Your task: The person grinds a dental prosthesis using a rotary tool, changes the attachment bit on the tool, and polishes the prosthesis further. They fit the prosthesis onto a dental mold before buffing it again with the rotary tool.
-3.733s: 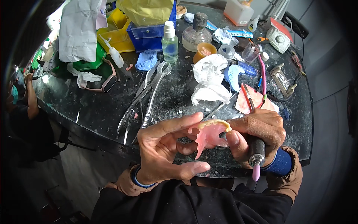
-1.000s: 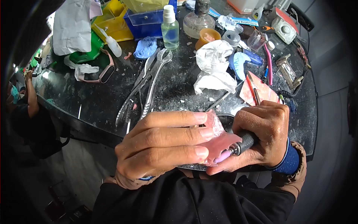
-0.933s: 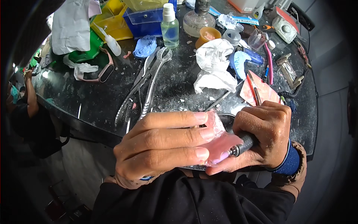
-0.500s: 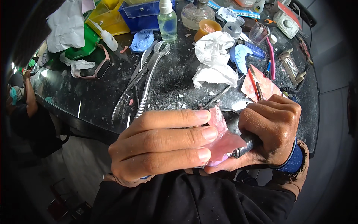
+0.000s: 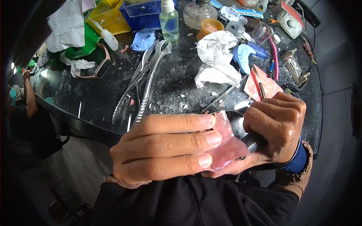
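Note:
Close in front of me, my left hand (image 5: 162,145) grips a pink acrylic denture base (image 5: 228,150) by its left side, three fingers laid over it. Its surface is smooth and shiny in the lower part, and its upper edge is rough. My right hand (image 5: 277,130) is wrapped round a dark rotary handpiece (image 5: 254,141). The front end of the handpiece meets the lower right of the piece, with its tip hidden behind the pink material. The right thumb stretches beneath the piece.
Pliers (image 5: 151,79) lie beyond my left hand, beside blue impression putty (image 5: 143,40). Crumpled white tissue (image 5: 217,56), a spray bottle (image 5: 169,20) and a pink wax sheet (image 5: 266,88) lie farther back. White crumbs dot the black table (image 5: 98,98). Another person (image 5: 28,98) is at far left.
The pink denture base has tilted and shifted slightly, and now covers the handpiece tip that showed before. My right hand has moved a little to the right.

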`<state>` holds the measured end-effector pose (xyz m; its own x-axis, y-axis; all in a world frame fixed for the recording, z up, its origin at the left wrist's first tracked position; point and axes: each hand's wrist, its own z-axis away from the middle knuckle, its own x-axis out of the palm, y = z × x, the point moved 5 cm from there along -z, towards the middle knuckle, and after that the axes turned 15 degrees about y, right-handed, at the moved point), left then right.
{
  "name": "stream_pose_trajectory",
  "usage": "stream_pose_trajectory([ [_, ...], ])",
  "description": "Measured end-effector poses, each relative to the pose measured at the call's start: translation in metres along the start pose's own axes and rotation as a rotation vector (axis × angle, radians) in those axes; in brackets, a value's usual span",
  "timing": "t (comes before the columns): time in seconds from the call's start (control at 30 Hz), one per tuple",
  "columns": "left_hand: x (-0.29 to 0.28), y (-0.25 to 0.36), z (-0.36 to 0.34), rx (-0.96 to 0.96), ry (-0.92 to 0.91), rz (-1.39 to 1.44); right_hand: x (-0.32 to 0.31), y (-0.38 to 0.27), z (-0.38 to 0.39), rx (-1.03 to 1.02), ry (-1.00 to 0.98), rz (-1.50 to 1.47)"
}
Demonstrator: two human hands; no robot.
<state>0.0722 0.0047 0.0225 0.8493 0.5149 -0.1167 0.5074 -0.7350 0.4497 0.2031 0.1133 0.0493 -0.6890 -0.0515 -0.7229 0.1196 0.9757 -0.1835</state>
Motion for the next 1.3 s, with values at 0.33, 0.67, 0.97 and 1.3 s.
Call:
stream_pose_trajectory([
  [0.33, 0.003, -0.003, 0.001, -0.124, 0.11, 0.143, 0.0, 0.002, 0.002, 0.099, 0.016, -0.207],
  [0.67, 0.004, -0.008, 0.001, -0.172, 0.118, 0.16, 0.004, 0.002, 0.002, 0.052, 0.073, -0.273],
  [0.97, 0.005, -0.008, -0.002, -0.133, 0.124, 0.118, 0.004, 0.001, 0.001, 0.053, 0.1, -0.252],
  [1.3, 0.006, -0.007, -0.001, -0.167, 0.194, 0.079, 0.002, 0.001, 0.0, 0.011, 0.099, -0.167],
])
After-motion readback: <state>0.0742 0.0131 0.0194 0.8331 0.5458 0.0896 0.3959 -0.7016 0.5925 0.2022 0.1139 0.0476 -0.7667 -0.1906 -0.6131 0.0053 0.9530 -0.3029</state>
